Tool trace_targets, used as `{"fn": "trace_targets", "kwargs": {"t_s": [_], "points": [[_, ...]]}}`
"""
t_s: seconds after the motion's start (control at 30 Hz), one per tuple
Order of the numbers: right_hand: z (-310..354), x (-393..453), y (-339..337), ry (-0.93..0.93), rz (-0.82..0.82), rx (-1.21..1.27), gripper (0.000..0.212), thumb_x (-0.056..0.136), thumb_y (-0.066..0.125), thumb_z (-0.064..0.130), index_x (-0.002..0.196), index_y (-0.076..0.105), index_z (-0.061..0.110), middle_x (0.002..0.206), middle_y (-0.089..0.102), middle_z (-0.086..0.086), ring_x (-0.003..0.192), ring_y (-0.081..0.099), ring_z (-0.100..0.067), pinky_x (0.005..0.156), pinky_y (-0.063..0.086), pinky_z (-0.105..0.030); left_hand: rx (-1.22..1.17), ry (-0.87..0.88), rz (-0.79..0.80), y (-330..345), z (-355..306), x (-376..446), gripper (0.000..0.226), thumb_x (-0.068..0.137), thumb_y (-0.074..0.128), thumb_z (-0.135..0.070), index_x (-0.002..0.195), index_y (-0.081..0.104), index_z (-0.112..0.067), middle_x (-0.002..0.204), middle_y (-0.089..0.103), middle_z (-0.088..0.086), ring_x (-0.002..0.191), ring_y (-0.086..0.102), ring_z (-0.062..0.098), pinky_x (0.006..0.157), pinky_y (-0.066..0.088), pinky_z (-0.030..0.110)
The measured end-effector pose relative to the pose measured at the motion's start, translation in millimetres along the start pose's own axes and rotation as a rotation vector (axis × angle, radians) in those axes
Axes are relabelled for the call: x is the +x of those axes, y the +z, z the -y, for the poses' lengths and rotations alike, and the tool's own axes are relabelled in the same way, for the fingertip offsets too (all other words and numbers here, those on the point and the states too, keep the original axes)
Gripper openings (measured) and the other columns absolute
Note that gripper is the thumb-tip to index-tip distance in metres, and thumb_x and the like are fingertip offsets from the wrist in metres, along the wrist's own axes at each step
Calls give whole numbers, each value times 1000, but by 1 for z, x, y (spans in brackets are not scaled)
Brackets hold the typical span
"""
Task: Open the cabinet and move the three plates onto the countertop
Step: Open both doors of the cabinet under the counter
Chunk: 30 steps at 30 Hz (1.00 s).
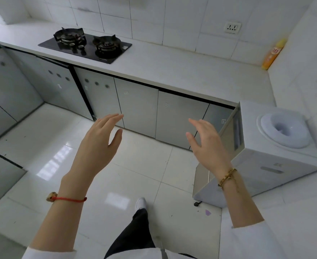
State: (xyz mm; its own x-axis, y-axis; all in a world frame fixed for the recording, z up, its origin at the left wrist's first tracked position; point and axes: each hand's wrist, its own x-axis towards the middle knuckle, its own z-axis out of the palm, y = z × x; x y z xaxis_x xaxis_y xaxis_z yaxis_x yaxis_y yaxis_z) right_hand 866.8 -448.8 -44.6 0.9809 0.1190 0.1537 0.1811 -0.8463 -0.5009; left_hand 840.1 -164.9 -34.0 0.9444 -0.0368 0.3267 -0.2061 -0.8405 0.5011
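- Now raised in mid-air: left hand [98, 139], fingers straight and loosely together, thumb apart, holding nothing, touching nothing.
- Likewise right hand [206, 141], fingers relaxed and slightly spread, empty, hanging in front of the cabinet doors without contact.
- Red string bracelet [68, 198] on the left wrist, gold chain bracelet [227, 177] on the right.
- Beyond the fingertips: grey cabinet doors [180, 116], all closed under the tabletop [172, 71]; no handles visible, so probably to be opened by a pull at a door's edge or a push on its face.
- Plates not in view; presumably behind one of the closed doors, which one cannot be told.
- Judged handling of the plates: stiff, smooth, breakable, likely some weight if stacked; best taken by the rim, thumb on top and fingers beneath, or with both hands under a stack.
- Further out: black gas stove [86, 45] set in the tabletop, yellow bottle [273, 55] in the far corner, white water dispenser [277, 146] just right of the right hand, glossy tiled floor [144, 174] below.
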Motion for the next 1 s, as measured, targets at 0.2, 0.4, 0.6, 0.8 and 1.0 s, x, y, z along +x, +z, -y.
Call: {"fn": "trace_targets", "kwargs": {"t_s": [0.2, 0.4, 0.6, 0.8, 1.0], "points": [[-9, 84, 28, -11, 40, 4, 47, 101, 41, 36, 145, 39, 19, 149, 42, 0, 144, 24, -14, 113, 13, -22, -6, -46, -6, 25, 38, 74, 40, 97, 53, -14, 138, 52, -14, 139, 56, 2, 128, 52, 22, 110, 41, 41], [-4, 187, 46, -12, 35, 14, 46, 101, 41, 35, 145, 39, 20, 148, 43, 1, 144, 26, -13, 115, 16, -25, -21, -52, 15, 41, 81, 175, 41, 99, 50, -19, 140, 50, -16, 139, 55, 0, 128, 51, 21, 107, 44, 38], [4, 276, 58, 7, -12, 59, 44, 101, 43, 33, 143, 42, 20, 146, 43, 2, 141, 29, -13, 117, 23, -28, -15, -17, 42, 52, 114, 262, 41, 99, 50, -20, 140, 50, -18, 139, 55, -2, 119, 57, 22, 100, 49, 42], [-3, 329, 73, 38, 2, 48, 44, 101, 43, 33, 143, 42, 20, 146, 43, 3, 141, 28, -12, 111, 16, -18, -38, -26, 104, 67, 137, 319, 42, 100, 47, -24, 141, 47, -21, 142, 52, -4, 118, 58, 22, 99, 50, 42], [-19, 366, 81, 45, 14, 61, 42, 101, 45, 29, 141, 44, 19, 143, 46, 2, 138, 30, -11, 109, 16, -15, -58, -36, 111, 88, 145, 356, 41, 100, 47, -23, 141, 48, -21, 142, 53, -6, 130, 50, 14, 103, 48, 38]]}}
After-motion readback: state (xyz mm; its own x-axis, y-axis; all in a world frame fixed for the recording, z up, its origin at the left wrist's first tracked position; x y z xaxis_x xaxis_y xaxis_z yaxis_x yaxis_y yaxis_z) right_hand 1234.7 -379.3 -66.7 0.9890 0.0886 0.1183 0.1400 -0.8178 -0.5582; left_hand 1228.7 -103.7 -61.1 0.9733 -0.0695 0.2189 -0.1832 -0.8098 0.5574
